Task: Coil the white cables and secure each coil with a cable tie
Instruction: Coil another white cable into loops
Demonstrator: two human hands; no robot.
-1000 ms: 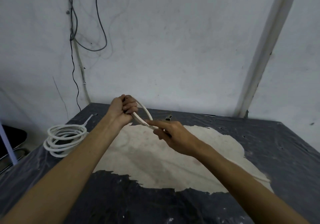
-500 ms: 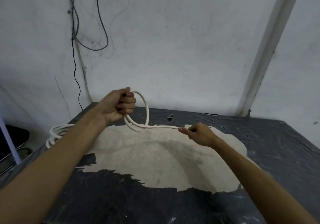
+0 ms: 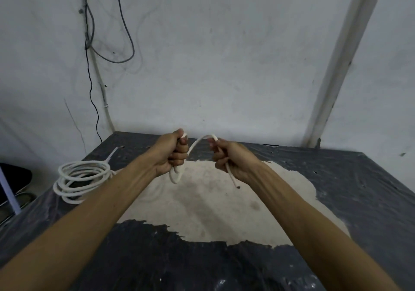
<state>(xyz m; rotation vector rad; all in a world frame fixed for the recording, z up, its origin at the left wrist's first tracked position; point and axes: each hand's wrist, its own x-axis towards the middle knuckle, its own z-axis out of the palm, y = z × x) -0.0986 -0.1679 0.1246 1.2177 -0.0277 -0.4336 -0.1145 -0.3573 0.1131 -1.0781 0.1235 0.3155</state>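
White cable (image 3: 197,143) arched between both hands' curled fingers (image 3: 179,153).

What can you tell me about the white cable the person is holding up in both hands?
The white cable is a thin, round cord with a smooth, plastic-looking jacket. It is held above the table, touching nothing but the hands. The left hand grips a few small loops, which hang below the fist. From there a strand arches over to the right hand, which holds it in curled fingers. A short tail hangs below that hand and ends in a dark tip. No tie shows on it.
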